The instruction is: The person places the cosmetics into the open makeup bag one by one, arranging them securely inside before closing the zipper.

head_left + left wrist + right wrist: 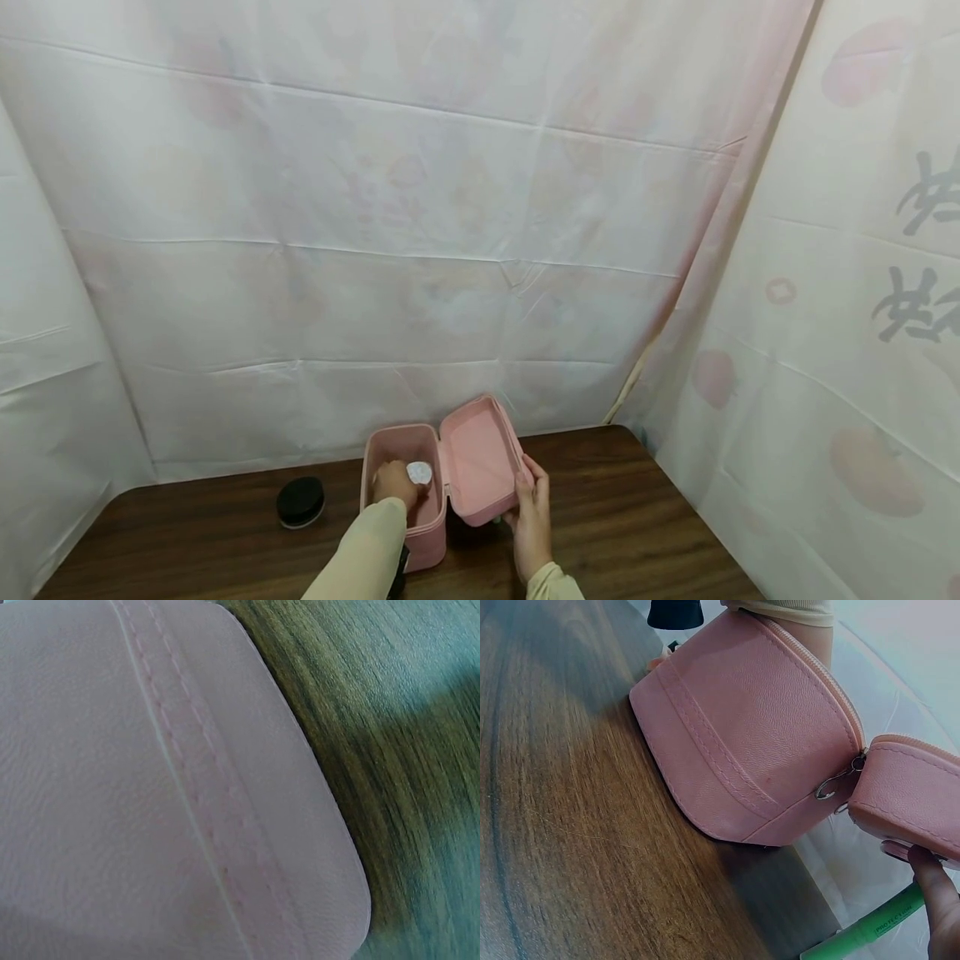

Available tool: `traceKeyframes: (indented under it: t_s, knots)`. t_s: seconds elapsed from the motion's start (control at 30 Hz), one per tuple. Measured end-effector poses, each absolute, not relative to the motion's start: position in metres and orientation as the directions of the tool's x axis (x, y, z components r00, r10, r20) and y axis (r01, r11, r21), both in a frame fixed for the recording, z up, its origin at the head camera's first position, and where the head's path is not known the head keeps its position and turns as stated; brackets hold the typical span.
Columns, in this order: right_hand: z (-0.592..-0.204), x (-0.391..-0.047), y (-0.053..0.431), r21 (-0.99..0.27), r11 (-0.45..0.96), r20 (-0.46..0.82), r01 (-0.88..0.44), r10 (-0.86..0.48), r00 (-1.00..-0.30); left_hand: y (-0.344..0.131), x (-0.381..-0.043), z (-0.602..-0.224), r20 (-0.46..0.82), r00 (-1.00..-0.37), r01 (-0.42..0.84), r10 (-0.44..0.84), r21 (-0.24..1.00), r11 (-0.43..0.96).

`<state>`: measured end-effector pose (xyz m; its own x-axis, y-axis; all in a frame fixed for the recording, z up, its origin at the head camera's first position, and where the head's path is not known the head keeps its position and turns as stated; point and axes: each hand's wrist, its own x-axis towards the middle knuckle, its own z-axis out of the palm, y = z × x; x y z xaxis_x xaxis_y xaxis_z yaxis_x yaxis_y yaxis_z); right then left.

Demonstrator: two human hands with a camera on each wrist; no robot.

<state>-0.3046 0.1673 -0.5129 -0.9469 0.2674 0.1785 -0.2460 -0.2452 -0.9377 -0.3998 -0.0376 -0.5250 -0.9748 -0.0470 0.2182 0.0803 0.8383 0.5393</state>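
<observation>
A pink zip case (427,546) stands on the table with its lid (480,458) swung out to the right. My left hand (393,483) reaches down inside the case, fingers curled against a white round-topped item (419,473); its fingertips are partly hidden. At the lid's right edge, my right hand (532,508) grips it, thumb in front. In the right wrist view, the thumb lies near a green tube (870,926); whether the hand also holds it, I cannot tell. Only the case's stitched pink side (90,787) fills the left wrist view.
A round black-lidded container (300,500) sits on the dark wooden table (195,533), left of the case. Metal clasps (832,786) hang at the case's corner. White printed curtains (375,208) rise behind the table and along both sides.
</observation>
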Motion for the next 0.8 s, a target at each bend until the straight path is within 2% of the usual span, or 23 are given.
traceKeyframes:
  t_s: [0.23,0.5,0.8]
  knots:
    - [-0.512,-0.304,0.168,-0.947,-0.226,0.165,-0.228,0.265,-0.95,-0.036,-0.395,-0.521,0.178,-0.981,0.038,-0.083,0.586,0.81]
    - [-0.512,-0.305,0.17,-0.948,-0.231,0.155,-0.218,0.263,-0.952,-0.035,-0.39,-0.515,0.24,-0.963,0.053,-0.126,0.625,0.779]
    - [-0.513,-0.307,0.169,-0.948,-0.231,0.155,-0.219,0.267,-0.951,-0.038,-0.39,-0.515,0.219,-0.972,0.086,-0.085,0.667,0.74]
